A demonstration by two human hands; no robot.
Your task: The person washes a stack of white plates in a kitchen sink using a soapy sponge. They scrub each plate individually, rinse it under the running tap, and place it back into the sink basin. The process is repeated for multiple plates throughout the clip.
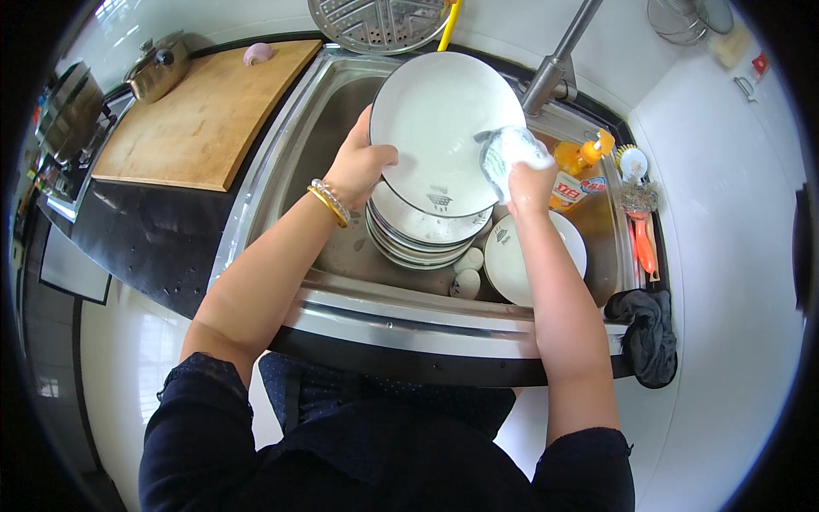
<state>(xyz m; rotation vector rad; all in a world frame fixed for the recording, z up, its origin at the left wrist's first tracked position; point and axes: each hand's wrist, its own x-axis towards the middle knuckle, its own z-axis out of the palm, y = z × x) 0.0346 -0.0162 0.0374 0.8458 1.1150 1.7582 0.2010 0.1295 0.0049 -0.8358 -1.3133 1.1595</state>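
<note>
My left hand point(358, 163) grips the left rim of a round white plate point(441, 121) with a dark edge, tilted above the steel sink point(409, 323). In my right hand point(532, 185) is a foam-covered cloth or sponge point(505, 157), pressed on the plate's right side. Under the plate, a stack of white plates point(416, 249) stands in the basin. Two small white cups point(466, 283) lie beside the stack. A white bowl or plate point(514, 281) with a small printed motif sits to their right, partly hidden by my right forearm.
Behind my right hand stands a pump bottle of dish soap point(568, 192). A steel scourer with an orange handle point(645, 243), a brush point(633, 163) and a dark cloth point(646, 336) line the right edge. The faucet point(550, 80) rises behind; a wooden cutting board point(198, 121) lies left.
</note>
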